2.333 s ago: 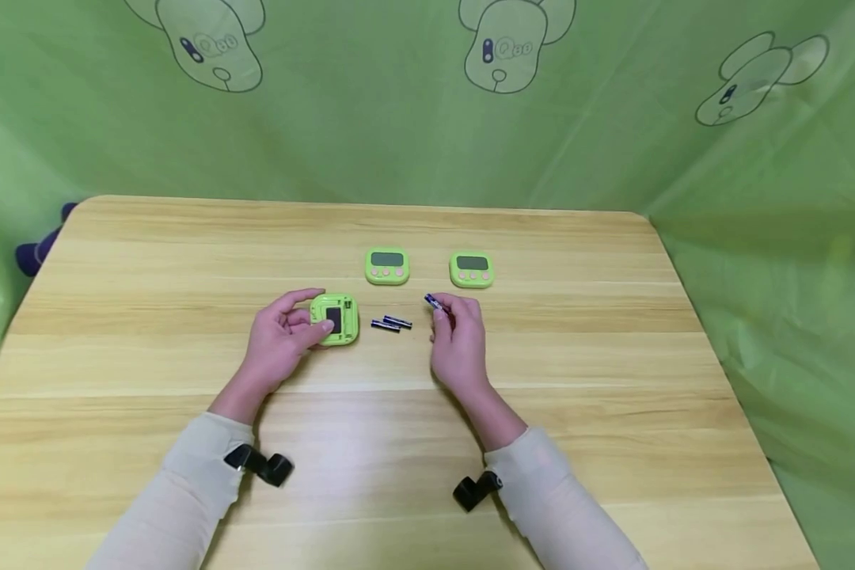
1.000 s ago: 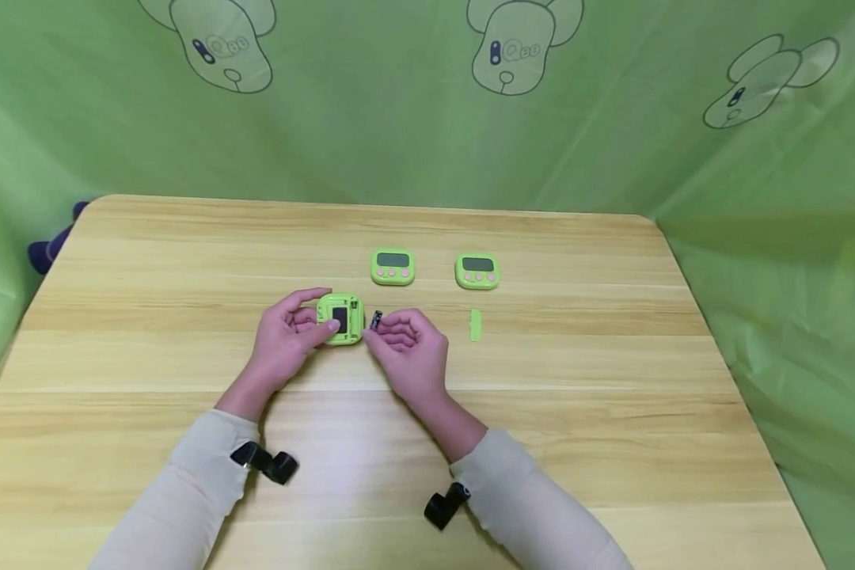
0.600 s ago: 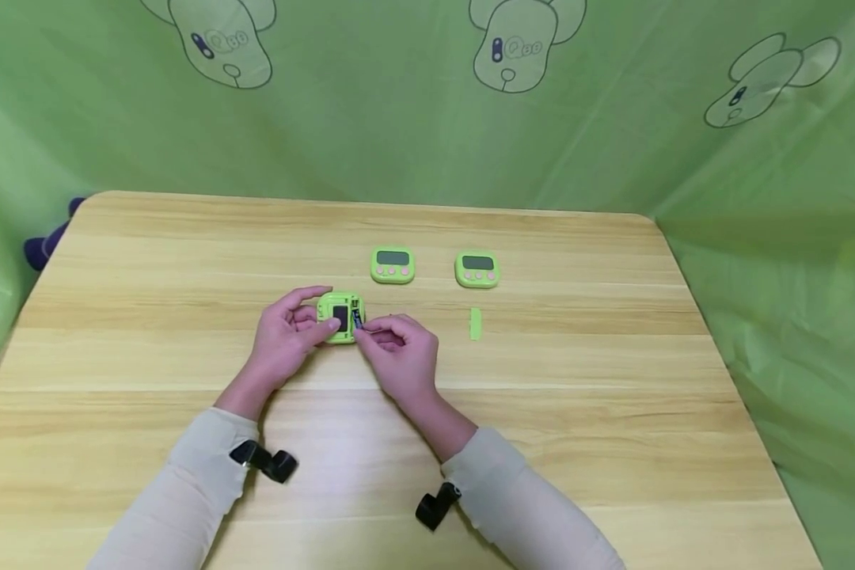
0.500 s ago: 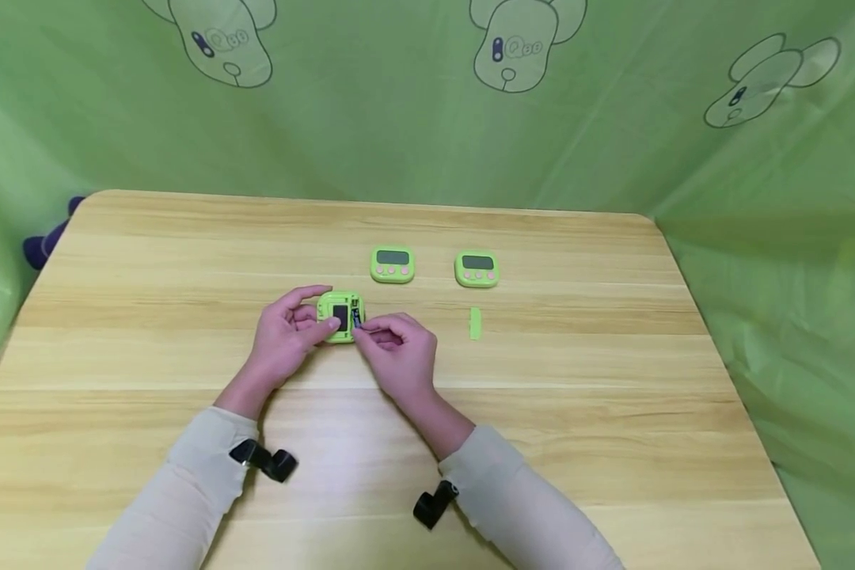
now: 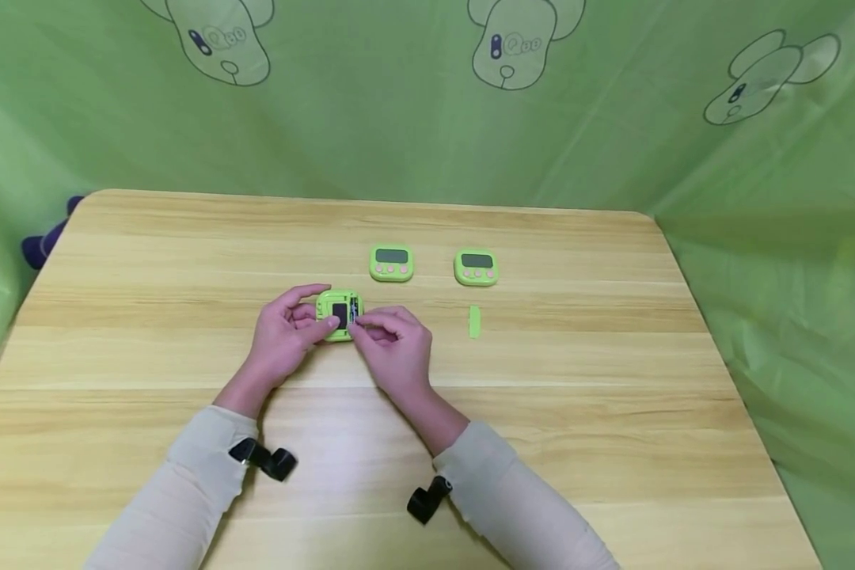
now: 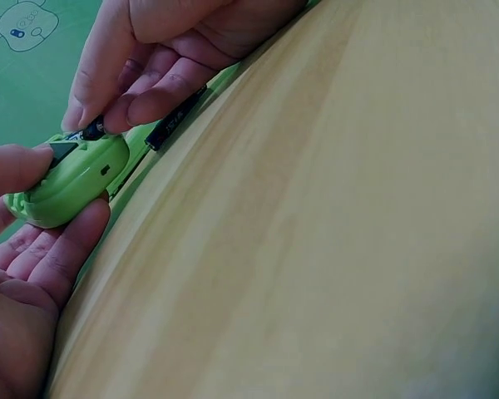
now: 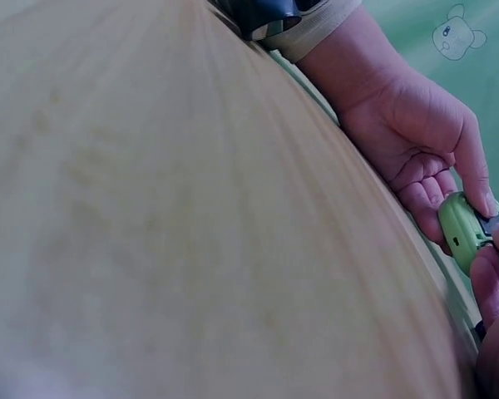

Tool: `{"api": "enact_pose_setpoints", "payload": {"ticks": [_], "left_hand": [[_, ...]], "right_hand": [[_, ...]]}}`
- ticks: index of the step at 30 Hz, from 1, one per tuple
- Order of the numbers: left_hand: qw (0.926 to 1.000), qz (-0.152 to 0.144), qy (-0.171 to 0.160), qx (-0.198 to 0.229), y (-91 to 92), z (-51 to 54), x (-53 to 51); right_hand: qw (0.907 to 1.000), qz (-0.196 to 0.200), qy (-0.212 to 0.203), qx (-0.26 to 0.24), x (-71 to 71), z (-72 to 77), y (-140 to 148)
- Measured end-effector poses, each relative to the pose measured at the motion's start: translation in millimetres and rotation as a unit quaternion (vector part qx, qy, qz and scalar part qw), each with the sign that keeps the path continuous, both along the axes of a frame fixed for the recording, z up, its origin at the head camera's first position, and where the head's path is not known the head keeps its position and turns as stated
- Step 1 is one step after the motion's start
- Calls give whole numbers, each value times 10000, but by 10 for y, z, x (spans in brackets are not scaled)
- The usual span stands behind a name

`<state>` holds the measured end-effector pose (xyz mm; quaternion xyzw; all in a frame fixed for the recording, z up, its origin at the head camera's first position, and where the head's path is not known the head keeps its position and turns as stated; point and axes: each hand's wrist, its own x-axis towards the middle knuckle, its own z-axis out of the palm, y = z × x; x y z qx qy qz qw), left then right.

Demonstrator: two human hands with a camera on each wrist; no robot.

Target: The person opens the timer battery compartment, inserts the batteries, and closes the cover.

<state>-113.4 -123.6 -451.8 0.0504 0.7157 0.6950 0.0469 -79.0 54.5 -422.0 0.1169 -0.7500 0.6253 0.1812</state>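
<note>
In the head view my left hand (image 5: 282, 336) grips a lime-green digital timer (image 5: 321, 301), back side up, its thumb on the dark square in the middle. A long battery slot shows along the timer's right side. A dark blue battery (image 5: 354, 307) lies in that slot. My right hand (image 5: 395, 348) pinches the battery's near end between thumb and forefinger, as the left wrist view also shows the battery (image 6: 93, 129) against the timer (image 6: 75, 184). Below my right fingers, another battery (image 6: 176, 120) lies on the table.
Two more green timers, a left one (image 5: 392, 263) and a right one (image 5: 476, 267), lie screen up farther back. A narrow green strip (image 5: 474, 321), like a battery cover, rests right of my right hand. Green cloth (image 5: 399, 142) hangs behind the wooden table (image 5: 577, 380).
My right hand has come left with its battery, which has gone from above the table into the timer's slot. The green strip and two loose batteries changed visibility as the hand moved over.
</note>
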Motion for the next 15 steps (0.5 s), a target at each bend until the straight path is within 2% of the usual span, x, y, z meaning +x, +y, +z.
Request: {"api": "enact_pose_setpoints", "payload": {"ticks": [7,15], "left_hand": [[9999,30,-100,120,-7,21,4],[9994,14,-171,299,-15,43,-10]], "right_hand": [[9992,308,-256,95,-86,-286,66],[9944,630,-734,425,-112,-332,79]]}}
